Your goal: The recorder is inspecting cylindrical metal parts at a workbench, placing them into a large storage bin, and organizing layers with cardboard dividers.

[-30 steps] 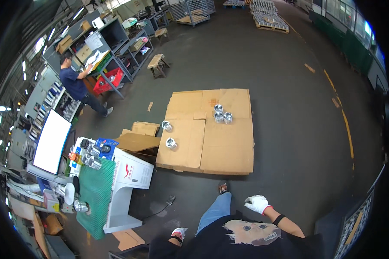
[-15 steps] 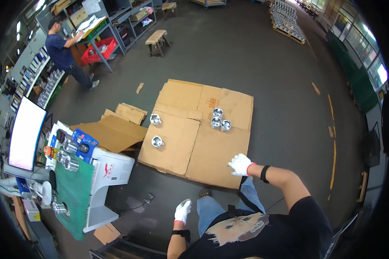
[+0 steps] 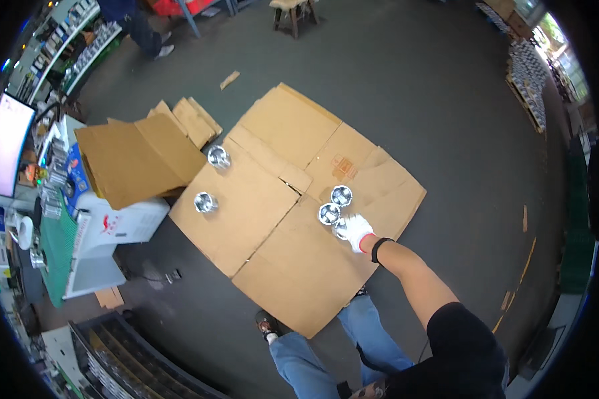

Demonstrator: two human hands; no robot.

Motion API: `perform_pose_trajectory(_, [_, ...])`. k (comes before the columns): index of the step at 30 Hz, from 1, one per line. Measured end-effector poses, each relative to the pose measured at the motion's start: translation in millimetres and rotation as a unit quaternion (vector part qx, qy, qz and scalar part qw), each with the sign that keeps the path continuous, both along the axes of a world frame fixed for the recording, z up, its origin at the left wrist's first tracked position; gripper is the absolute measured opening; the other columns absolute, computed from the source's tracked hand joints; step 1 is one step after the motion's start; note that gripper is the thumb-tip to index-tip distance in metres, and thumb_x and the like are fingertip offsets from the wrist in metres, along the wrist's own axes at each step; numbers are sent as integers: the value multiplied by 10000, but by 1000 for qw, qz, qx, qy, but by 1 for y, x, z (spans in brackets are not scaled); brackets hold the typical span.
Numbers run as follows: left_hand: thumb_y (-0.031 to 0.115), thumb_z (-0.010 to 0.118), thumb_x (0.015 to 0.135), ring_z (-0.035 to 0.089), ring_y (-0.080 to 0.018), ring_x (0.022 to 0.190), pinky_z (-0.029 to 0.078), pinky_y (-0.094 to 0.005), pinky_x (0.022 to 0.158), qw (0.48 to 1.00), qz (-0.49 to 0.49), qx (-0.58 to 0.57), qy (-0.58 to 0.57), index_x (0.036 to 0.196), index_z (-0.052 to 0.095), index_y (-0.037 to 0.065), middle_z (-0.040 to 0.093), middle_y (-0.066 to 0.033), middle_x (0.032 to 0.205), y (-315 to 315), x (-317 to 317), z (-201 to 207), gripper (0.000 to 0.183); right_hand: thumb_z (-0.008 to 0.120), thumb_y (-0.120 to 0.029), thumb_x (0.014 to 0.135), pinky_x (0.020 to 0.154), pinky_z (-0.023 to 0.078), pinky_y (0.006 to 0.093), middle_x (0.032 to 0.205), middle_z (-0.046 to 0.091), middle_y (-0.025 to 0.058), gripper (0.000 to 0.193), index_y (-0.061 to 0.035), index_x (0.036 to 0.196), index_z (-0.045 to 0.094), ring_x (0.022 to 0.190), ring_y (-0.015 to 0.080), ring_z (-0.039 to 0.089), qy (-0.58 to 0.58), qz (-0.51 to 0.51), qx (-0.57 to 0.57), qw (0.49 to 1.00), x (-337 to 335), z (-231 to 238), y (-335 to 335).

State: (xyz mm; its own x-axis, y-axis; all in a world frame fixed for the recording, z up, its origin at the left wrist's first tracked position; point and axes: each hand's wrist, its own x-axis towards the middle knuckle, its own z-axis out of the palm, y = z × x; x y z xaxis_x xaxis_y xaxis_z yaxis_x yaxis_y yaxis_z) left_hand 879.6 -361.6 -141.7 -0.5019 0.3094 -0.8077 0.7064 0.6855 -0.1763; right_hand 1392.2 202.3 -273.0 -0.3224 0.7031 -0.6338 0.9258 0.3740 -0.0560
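Note:
My right hand (image 3: 357,230), in a white glove with a black wristband, reaches out over flattened cardboard sheets (image 3: 293,266) on the floor. Its fingers curl around a shiny metal cylinder (image 3: 340,229), which is partly hidden by the glove. Two more shiny cylinders (image 3: 341,195) (image 3: 329,213) stand upright right beside it, touching in a cluster. Two others stand apart on the left of the cardboard (image 3: 217,156) (image 3: 205,202). My left hand is out of sight. My legs in blue jeans (image 3: 373,339) stand at the cardboard's near edge.
An open cardboard box (image 3: 136,159) leans at the left beside a white cabinet (image 3: 123,223) and a green-topped bench (image 3: 56,249) with a monitor (image 3: 5,143). Another person's legs (image 3: 140,23) and a wooden stool (image 3: 293,8) are far off. Stacked metal parts (image 3: 529,66) lie top right.
I have leaned forward and down over the cardboard. My right hand has travelled from near my body out to the cylinder cluster and closed on one. My left hand has left the view.

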Motion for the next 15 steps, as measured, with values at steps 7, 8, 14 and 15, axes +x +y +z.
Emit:
perform_pose_trajectory(7, [204,528,946,650,-286,984,523,-380,846,996,63,63,-21,1108,706,70,690,-210,977,137,152,-13,275,618,-476,855,1102,366,399,1416,440,263,758,17,1400,434,1305,375,436,121,-270,140,945,53,-155,55])
perform_pose_trajectory(8, [204,528,947,650,-286,984,523,-380,847,995,65,65,-26,1107,706,69,690,-210,979,142,162,-21,275,541,-513,896,1142,303,399,1481,367,247,772,9,1441,381,1372,368,353,94,-246,75,962,63,-168,68])
perform_pose_trajectory(14, [203,524,950,650,-287,988,522,-381,850,996,82,36,-16,1106,705,66,690,-208,990,138,191,-37,275,614,-445,823,873,485,433,1129,643,189,488,-26,1068,658,1027,321,629,-20,-179,64,982,52,-198,105])
perform_pose_trajectory(15, [203,524,950,649,-287,989,521,-381,851,996,85,31,-15,1106,705,66,690,-208,992,135,192,-39,276,634,-437,809,829,507,404,1077,660,180,451,-52,1039,680,984,312,649,-1,-206,61,977,53,-202,107])
